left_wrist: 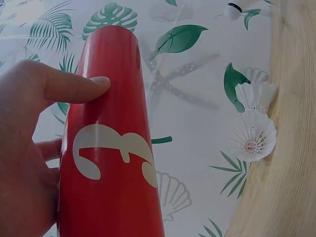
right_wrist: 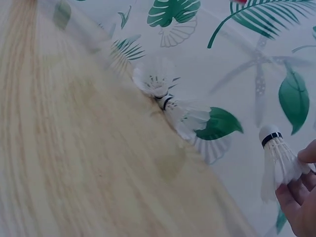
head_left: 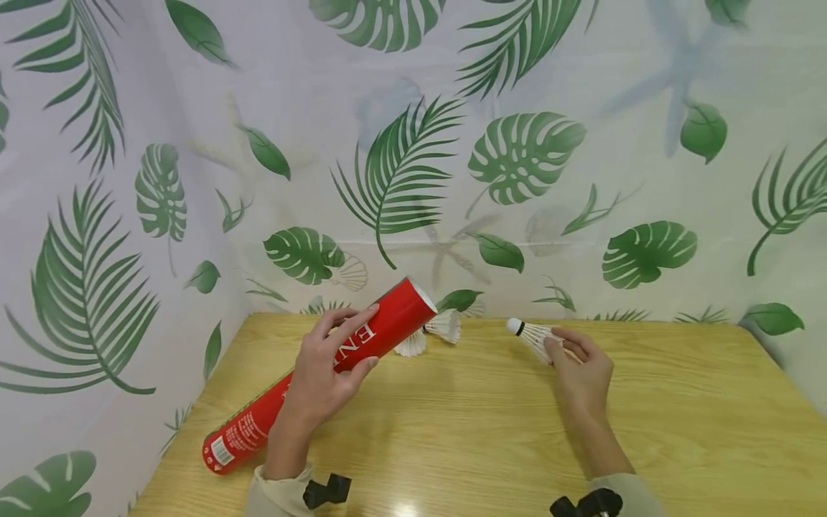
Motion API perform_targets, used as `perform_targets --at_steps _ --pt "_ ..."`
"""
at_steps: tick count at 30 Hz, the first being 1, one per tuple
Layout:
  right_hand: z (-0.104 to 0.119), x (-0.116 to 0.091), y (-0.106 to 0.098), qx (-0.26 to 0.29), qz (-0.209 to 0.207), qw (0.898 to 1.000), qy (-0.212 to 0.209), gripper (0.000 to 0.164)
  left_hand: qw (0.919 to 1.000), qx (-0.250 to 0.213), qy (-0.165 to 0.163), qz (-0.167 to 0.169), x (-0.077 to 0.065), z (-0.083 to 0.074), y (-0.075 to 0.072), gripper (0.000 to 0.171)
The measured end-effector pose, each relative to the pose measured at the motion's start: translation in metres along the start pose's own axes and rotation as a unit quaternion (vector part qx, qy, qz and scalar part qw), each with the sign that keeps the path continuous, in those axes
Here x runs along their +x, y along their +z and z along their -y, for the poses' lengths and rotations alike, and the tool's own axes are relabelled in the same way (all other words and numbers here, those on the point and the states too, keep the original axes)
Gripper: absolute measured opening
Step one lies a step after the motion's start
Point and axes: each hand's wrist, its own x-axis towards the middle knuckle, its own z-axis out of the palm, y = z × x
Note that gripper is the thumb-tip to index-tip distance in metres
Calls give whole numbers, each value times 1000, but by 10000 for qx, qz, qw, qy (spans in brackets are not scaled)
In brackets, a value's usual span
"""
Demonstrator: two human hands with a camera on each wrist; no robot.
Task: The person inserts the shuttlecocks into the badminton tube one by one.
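My left hand [head_left: 326,370] grips a long red shuttlecock tube [head_left: 403,312], its fingers and thumb round the upper half. The tube leans, with its white-rimmed end up to the right and its barcoded end low at the left over the table. My right hand [head_left: 584,366] pinches a white feather shuttlecock [head_left: 533,336] by its feather skirt. The cork, banded in black, points up and left toward the tube, a gap apart from it. In the right wrist view the thumb and fingers hold the feather edge of this shuttlecock [right_wrist: 279,158].
Two more shuttlecocks lie at the table's back edge behind the tube, one shuttlecock [head_left: 444,327] on its side and another shuttlecock [left_wrist: 254,137] with its skirt facing out. The wooden table [head_left: 465,431] meets a leaf-printed cloth [head_left: 413,179] at the back and left.
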Motion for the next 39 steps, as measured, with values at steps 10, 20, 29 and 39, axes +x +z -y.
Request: perform_targets --at_steps 10,20,29,39 --pt "43 -13 -9 -135 159 9933 -1140 29 9998 6 201 89 1 0 5 72" --pt "72 -24 -14 -82 228 9781 -2067 27 9987 -117 422 274 1 -9 12 70" --pt "89 -34 -20 -66 372 9599 -2779 30 9954 -416 731 456 3 -24 26 69" --pt "100 -42 -22 169 771 9430 -3233 29 9943 -449 677 697 1 -37 39 73"
